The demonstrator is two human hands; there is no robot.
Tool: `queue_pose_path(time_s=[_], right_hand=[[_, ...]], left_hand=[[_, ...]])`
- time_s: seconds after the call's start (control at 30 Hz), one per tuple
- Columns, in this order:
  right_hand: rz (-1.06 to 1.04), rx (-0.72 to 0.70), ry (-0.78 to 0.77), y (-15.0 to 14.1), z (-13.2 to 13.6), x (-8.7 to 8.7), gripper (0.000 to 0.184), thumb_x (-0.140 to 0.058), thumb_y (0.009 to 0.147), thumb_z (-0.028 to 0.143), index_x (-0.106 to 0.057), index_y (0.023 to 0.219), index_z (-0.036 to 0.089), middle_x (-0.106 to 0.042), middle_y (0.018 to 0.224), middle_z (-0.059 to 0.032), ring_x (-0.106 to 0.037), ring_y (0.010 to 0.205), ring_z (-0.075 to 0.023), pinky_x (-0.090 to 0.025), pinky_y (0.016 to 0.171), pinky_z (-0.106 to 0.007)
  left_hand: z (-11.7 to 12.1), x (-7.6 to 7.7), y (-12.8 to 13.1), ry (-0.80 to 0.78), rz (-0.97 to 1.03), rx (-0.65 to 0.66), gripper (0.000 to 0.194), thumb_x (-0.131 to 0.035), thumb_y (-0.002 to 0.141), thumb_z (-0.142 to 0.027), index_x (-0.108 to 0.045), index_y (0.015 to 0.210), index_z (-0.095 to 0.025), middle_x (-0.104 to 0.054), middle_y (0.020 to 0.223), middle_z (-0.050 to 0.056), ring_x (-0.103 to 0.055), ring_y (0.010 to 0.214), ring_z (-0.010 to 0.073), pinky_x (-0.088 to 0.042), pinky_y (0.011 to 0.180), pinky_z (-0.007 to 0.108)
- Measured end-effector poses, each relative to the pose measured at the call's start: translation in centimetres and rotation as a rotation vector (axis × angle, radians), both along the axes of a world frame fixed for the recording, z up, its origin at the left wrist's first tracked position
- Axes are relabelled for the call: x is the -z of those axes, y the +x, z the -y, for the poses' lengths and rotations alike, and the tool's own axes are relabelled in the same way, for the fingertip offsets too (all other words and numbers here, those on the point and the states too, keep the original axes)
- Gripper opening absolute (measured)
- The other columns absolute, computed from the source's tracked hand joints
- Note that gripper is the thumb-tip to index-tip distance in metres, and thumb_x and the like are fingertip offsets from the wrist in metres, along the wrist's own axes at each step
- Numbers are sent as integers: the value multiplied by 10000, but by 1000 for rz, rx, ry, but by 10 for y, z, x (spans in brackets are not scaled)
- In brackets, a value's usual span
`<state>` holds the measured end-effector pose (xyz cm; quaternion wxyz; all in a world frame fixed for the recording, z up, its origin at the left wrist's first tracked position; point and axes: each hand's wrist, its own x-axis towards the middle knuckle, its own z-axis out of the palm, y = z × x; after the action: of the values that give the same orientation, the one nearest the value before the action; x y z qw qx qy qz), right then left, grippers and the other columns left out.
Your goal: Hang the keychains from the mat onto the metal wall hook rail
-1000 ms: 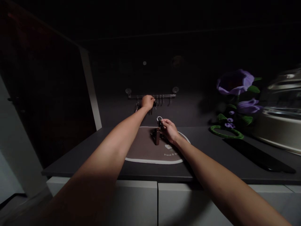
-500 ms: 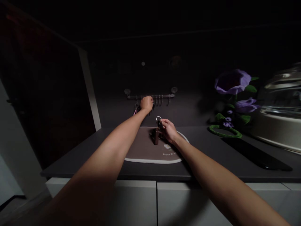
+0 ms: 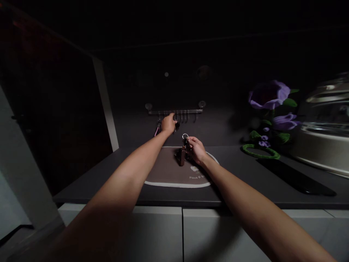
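Note:
My left hand (image 3: 168,124) is up at a clear hook rail (image 3: 188,111) on the dark wall. Its index finger points up to the rail and its thumb stands apart; the other fingers are partly hidden. Just right of the thumb hang dark keys (image 3: 177,126). A pink strap (image 3: 156,131) dangles left of the hand. Lower down, my right hand (image 3: 196,148) is closed on a bunch of keys (image 3: 186,142), which has a silver ring (image 3: 185,136) on top and a brown fob (image 3: 182,157) hanging below. The bunch is over a brown mat (image 3: 166,171) with a white border.
On the right of the dark counter (image 3: 109,178) are purple fabric flowers (image 3: 269,95), a green ring-shaped base (image 3: 260,152), a long black flat object (image 3: 297,178) and a large glass-and-cream appliance (image 3: 324,142). White cabinet fronts (image 3: 158,229) lie below.
My left hand has turned and dropped slightly, its index finger and thumb now apart, with dark keys showing beside it. My right hand keeps its keys nearly in place.

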<state>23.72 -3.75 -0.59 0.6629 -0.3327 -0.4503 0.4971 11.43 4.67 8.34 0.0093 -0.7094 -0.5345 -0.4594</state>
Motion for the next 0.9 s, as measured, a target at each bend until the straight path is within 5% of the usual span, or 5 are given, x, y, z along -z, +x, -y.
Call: queue_pose_path(time_s=[0.17, 0.33, 0.53, 0.9], right_hand=[[-21, -1, 65, 0, -2, 0, 266, -645, 581, 318, -479, 759, 211, -489, 554, 77, -468, 454, -76, -435, 487, -235], [53, 59, 123, 0, -1, -2, 297, -656, 575, 369, -492, 771, 219, -507, 635, 66, -471, 529, -92, -431, 523, -247], [186, 253, 272, 2, -7, -7, 275, -617, 627, 418, -517, 762, 201, -502, 678, 44, -441, 622, -92, -379, 586, -217], [273, 393, 239, 6, -41, -45, 233, -592, 621, 374, -510, 728, 183, -483, 596, 47, -392, 529, -70, -327, 508, -198]], left_hand=[[18, 15, -5, 66, 83, 46, 303, -544, 781, -212, -589, 1077, -168, -675, 878, 57, -604, 817, 136, -421, 743, 222], [47, 46, -11, 34, 185, 175, 204, -501, 793, -181, -638, 934, -130, -676, 834, 61, -606, 751, 120, -442, 699, 208], [65, 79, -26, -25, 51, 218, 181, -488, 795, -209, -653, 821, -138, -673, 801, 60, -602, 739, 130, -434, 678, 219], [51, 89, -41, -57, -198, 169, 214, -447, 820, -229, -646, 881, -177, -669, 894, 61, -588, 841, 154, -413, 738, 241]])
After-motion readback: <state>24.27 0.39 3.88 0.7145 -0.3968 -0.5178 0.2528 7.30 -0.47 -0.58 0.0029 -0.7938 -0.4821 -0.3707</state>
